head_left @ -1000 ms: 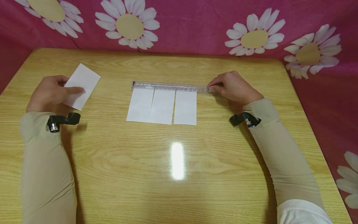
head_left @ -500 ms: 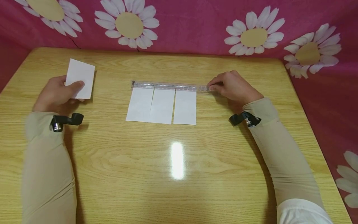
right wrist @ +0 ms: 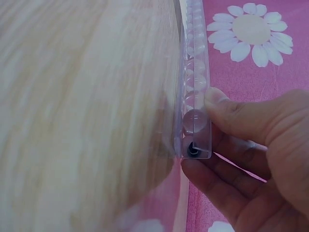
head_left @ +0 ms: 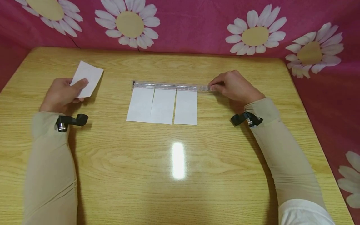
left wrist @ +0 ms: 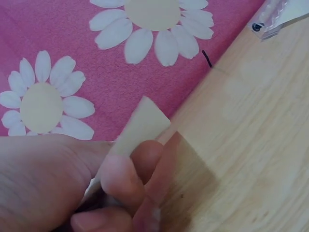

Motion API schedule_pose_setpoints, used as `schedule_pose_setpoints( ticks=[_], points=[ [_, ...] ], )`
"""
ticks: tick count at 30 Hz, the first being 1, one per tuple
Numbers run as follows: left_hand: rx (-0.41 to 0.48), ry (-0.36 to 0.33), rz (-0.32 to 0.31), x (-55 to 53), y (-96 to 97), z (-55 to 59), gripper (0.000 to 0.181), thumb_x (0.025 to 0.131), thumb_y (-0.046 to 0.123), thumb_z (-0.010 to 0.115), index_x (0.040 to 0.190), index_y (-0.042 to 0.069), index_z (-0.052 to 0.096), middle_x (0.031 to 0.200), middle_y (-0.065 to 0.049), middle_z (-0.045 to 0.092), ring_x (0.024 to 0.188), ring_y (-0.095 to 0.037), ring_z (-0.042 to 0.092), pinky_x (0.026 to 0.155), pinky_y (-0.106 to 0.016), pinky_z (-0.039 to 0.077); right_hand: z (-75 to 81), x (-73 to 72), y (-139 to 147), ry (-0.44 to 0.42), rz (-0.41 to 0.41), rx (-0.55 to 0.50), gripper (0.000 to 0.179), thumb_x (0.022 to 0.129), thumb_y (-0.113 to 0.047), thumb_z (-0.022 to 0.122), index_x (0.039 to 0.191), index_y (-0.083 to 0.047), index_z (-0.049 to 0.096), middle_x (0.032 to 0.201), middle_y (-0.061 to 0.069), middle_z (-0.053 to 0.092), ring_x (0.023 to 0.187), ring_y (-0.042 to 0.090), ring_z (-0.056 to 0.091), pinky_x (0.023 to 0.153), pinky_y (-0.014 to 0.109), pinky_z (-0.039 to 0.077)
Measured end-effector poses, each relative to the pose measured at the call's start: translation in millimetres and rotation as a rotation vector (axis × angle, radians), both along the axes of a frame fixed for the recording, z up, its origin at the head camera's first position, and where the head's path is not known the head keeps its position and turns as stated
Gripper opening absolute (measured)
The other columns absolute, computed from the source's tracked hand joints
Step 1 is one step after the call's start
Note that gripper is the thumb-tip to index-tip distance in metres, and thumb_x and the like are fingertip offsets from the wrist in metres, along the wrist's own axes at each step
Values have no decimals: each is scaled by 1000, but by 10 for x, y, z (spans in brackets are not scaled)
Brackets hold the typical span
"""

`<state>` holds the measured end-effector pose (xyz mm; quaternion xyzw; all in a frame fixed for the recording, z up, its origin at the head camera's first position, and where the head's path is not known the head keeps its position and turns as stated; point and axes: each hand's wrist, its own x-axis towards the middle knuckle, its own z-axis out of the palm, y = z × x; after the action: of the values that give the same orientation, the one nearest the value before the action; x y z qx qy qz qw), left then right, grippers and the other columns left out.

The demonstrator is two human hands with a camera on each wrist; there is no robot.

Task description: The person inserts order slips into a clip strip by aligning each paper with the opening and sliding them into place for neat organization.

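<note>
My left hand (head_left: pixel 62 92) grips a white paper card (head_left: pixel 91 75) above the table's left side, thumb across its face. Seen in the left wrist view, the card (left wrist: pixel 142 125) tilts up and bends slightly, its lower part hidden by the fingers. My right hand (head_left: pixel 236 87) pinches the right end of a clear plastic strip (head_left: pixel 166 85) with a row of round shapes. Close up in the right wrist view, the strip (right wrist: pixel 195 72) has a dark round spot near its end, below the thumb. Three white cards (head_left: pixel 161 106) lie side by side, their top edges at the strip.
A wood-grain table (head_left: pixel 126 172) reflects a bright light near its middle. Behind it hangs a pink cloth (head_left: pixel 191 28) with large white daisies. Black camera mounts (head_left: pixel 73 120) sit on both wrists. A narrow gap separates the right-hand card from the middle one.
My left hand has shifted to the right with its card, which has turned and now leans right. The right hand, the strip and the three cards have hardly moved.
</note>
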<state>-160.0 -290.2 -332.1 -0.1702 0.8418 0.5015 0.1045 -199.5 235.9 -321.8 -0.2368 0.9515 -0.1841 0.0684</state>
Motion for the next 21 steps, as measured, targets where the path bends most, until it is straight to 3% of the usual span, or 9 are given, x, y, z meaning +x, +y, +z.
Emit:
schedule_pose_setpoints(
  ticks=[7,10,21],
  points=[
    [-33,-14,-25,-6,51,-19,43,92,50,58,102,9,56,59,15,57,50,-2,54,48,-21,47,-7,-1,-1,16,14,-5,19,93,-23,66,107,-15,76,108,8,75,103,21,69,92,41,54],
    [-40,-28,-32,-12,84,-15,44,95,50,53,101,7,56,56,14,55,49,-3,51,47,-22,45,0,2,-3,13,13,-3,19,93,-23,66,107,-15,76,108,8,75,104,22,69,91,41,54],
    [11,-20,-15,-31,180,-11,36,94,51,54,82,18,59,58,13,54,48,-2,51,48,-21,47,11,13,-1,1,4,-3,20,94,-23,66,108,-15,75,109,8,75,105,22,68,93,41,54]
  ],
)
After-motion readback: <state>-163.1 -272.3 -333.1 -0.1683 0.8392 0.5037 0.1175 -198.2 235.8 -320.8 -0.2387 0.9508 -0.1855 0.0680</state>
